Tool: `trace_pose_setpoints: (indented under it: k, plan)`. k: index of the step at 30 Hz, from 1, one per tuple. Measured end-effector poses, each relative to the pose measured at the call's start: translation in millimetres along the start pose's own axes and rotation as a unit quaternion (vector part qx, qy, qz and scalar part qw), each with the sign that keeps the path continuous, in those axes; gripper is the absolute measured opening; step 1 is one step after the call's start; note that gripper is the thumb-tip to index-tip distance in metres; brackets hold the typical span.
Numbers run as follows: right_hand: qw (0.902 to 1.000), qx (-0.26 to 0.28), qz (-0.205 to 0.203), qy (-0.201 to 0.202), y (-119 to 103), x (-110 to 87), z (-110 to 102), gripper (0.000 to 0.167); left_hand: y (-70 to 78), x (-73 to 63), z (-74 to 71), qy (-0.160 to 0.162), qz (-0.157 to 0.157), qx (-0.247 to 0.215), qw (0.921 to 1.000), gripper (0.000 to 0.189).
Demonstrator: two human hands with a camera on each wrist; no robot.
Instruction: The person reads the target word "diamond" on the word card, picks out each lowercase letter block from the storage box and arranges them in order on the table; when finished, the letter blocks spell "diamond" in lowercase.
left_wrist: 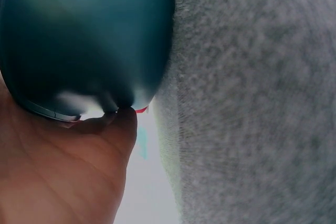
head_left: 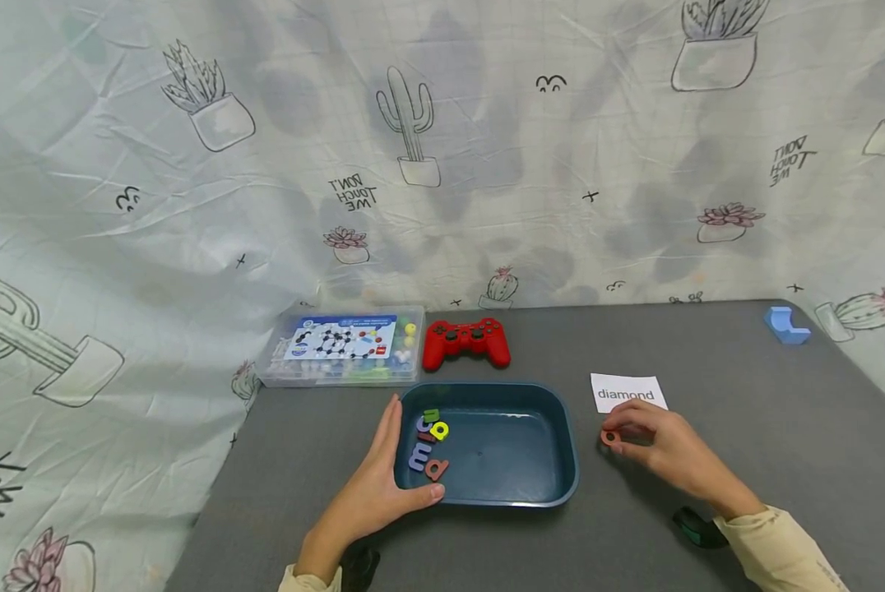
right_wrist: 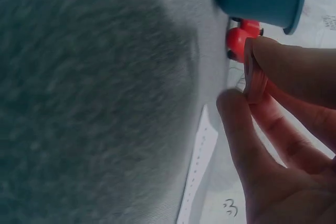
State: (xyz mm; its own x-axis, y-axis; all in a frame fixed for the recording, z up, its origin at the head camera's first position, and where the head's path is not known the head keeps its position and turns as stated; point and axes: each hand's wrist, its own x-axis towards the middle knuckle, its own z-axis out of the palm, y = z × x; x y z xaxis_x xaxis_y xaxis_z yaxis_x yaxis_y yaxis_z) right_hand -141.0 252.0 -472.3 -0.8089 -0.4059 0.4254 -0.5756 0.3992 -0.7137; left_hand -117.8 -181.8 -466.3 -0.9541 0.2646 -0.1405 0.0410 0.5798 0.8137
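Observation:
A dark teal tray (head_left: 502, 503) stands on the table; my left hand (head_left: 368, 493) holds its left near corner, thumb on the near rim and fingers along the left wall. Several letter pieces lie at the tray's left side, among them a purple m (head_left: 419, 456), a yellow letter (head_left: 439, 431), a green piece (head_left: 431, 416) and an orange-brown letter (head_left: 437, 469). To the right of the tray, my right hand (head_left: 664, 444) pinches a reddish-brown letter piece (head_left: 609, 438) with a round hole. Fingers hide part of its shape. Just beyond lies a white card (head_left: 627, 386) reading "diamond".
Behind the tray sit a red game controller (head_left: 466, 344) and a clear plastic case (head_left: 342, 345) of model parts. A light blue block (head_left: 786, 326) stands at the far right corner. A dark object (head_left: 697, 528) lies near my right sleeve. Patterned cloth (head_left: 487, 164) hangs behind the table.

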Motion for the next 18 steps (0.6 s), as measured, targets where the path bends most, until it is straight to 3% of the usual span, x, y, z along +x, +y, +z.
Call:
trace_pose_setpoints:
  k: [8, 18]
  plan:
    - [0.9972, -0.071, -0.009, 0.023, 9, -3.0, -1, 0.033, -0.7, 0.3, 0.3, -0.001, 0.004, 0.000, 1.0000, 0.131]
    - [0.9978, -0.065, 0.015, 0.010, 16, -5.0, -2, 0.030, -0.7, -0.2, 0.8, 0.001, -0.004, 0.002, 1.0000, 0.131]
